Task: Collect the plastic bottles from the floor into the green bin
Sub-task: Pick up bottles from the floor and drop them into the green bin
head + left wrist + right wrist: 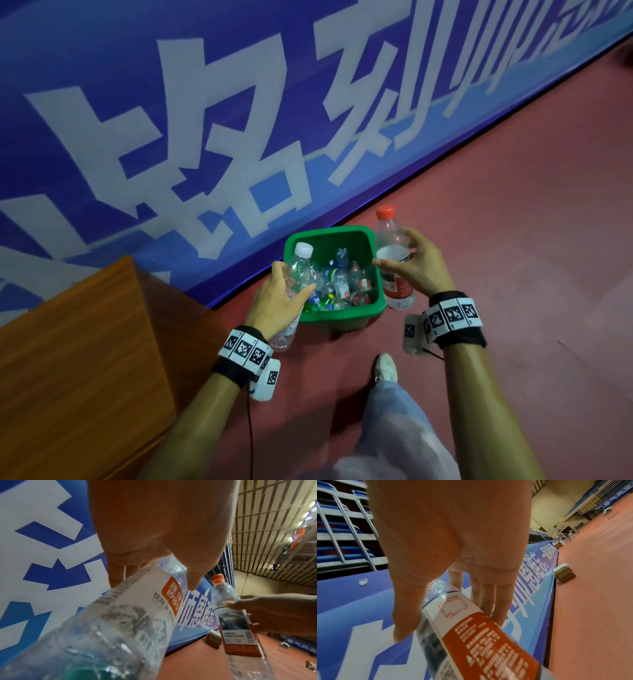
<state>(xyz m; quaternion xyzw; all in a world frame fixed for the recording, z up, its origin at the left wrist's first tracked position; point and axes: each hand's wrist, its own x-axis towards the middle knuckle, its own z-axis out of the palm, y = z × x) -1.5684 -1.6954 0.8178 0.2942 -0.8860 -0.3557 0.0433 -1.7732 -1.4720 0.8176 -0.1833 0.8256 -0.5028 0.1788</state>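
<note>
The left hand [279, 301] is wrapped around a clear plastic bottle with a white cap [297, 274], held tilted over the near left corner of the green bin [346, 313], its cap end above the bin's opening and its base hanging outside toward the person. In the left wrist view this bottle's white label [150, 601] carries an orange patch with two characters and the digits "1983", a grey mountain drawing below it and columns of small print too fine to read. The right hand [416, 265] grips a second clear bottle with an orange-red cap [392, 260], held nearly upright just beside the bin's right wall. Its label [471, 635] is white above and rust-red below; the right wrist view shows a dotted square outline on the white part and lines of white Chinese print on the red, not legible. The left wrist view adds a grey mountain photograph and a small square code on it. The bin stands on the red floor [513, 205] against a blue banner [171, 102] printed with large white Chinese characters, and it holds a heap of clear bottles [342, 284] with red, blue and green caps and labels. A wooden box [78, 342] stands to the bin's left.
</note>
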